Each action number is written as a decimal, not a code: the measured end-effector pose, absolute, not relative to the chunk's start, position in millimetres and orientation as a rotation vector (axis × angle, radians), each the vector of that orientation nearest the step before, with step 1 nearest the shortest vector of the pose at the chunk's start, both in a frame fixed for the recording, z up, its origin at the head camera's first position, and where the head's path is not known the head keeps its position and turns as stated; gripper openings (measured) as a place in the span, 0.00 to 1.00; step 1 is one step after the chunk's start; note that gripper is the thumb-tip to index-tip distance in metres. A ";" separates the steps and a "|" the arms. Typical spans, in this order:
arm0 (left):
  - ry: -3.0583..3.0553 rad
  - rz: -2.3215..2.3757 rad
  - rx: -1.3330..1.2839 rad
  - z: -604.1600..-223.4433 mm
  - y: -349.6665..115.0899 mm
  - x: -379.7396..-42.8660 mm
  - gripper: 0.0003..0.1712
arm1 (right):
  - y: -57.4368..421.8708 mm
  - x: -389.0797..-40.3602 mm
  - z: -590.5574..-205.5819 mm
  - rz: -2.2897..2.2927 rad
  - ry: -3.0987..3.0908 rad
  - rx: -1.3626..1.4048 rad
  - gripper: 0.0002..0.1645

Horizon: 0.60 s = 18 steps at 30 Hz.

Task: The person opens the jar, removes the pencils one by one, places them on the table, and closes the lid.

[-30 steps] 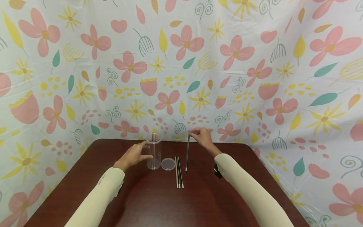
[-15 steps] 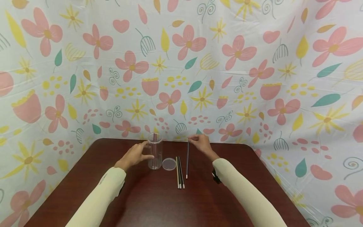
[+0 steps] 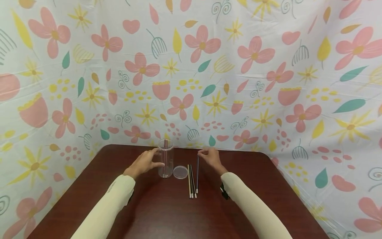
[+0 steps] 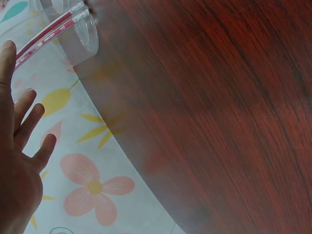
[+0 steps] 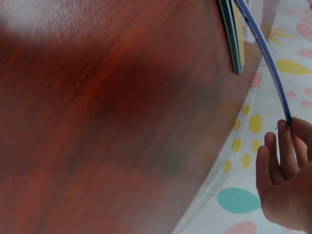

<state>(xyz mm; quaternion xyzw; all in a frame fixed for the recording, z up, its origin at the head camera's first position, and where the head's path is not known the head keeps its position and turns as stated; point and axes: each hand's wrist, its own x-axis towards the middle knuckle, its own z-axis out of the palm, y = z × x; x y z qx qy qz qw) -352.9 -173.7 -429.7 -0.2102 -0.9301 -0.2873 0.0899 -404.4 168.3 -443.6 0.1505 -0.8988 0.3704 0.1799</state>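
Observation:
My left hand (image 3: 145, 162) holds a tall clear jar (image 3: 170, 162) from its left side, thumb across the front and fingers at the back. Two red-and-white striped pencils (image 4: 45, 39) stand inside it, eraser ends down. My right hand (image 3: 211, 156) pinches a blue pencil (image 3: 197, 172) at its far end, between thumb and fingertips; its white eraser points towards me, low over the table. Just left of that pencil lie a gold pencil (image 3: 189, 181) and two dark pencils (image 3: 193, 182), side by side. The right wrist view shows the blue pencil (image 5: 267, 53) running up from the fingertips.
A round clear lid (image 3: 180, 172) lies flat between the jar and the pencils. All stand on a dark red-brown wooden table (image 3: 167, 212). Behind the table's far edge hangs a white cloth (image 3: 185, 76) with flowers and leaves.
My right hand has lowered the blue pencil and drawn it nearer to me, beside the row of lying pencils. My left hand keeps its place at the jar.

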 end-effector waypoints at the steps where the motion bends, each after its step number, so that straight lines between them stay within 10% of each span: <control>1: -2.765 -0.852 -0.627 -429.8 -173.8 -353.2 0.46 | 167.4 -404.4 -446.1 1.055 -2.544 0.413 0.09; 18: -2.770 -0.833 -0.649 -428.3 -175.0 -353.6 0.46 | 148.2 -405.1 -480.5 1.028 -2.668 0.295 0.07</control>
